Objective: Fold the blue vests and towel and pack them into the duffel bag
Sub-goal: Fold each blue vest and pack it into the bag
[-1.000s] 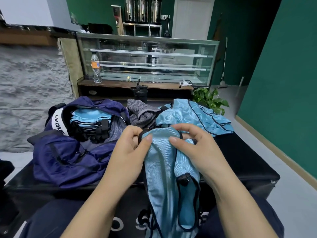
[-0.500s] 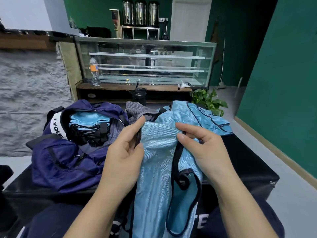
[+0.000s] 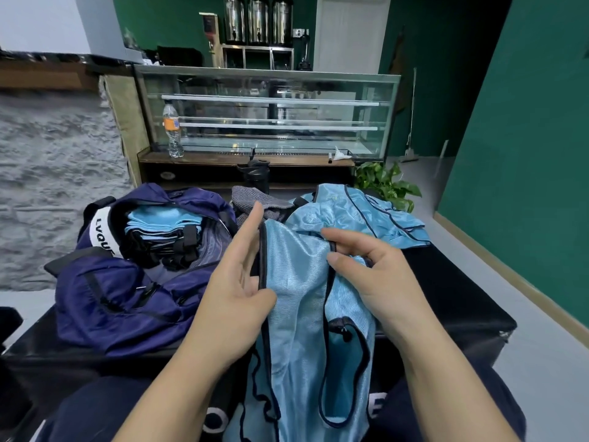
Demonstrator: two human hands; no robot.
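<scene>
A light blue vest with black trim hangs from the black table's front edge toward my lap. My left hand holds its left trimmed edge, thumb pressed on the cloth and fingers straight behind it. My right hand pinches the vest's black trim near the top between thumb and forefinger. The navy duffel bag lies open on the left with folded blue vests inside. More blue vests lie piled behind my hands. A grey towel lies crumpled between the bag and the pile.
The black table runs under everything; its right edge drops to the grey floor. Behind stand a glass display counter, a water bottle, a dark flask and a potted plant. A green wall closes the right.
My hands have drawn apart and spread the vest wider. The left hand's fingers have straightened along the left edge, and the right hand shifted right onto the trim.
</scene>
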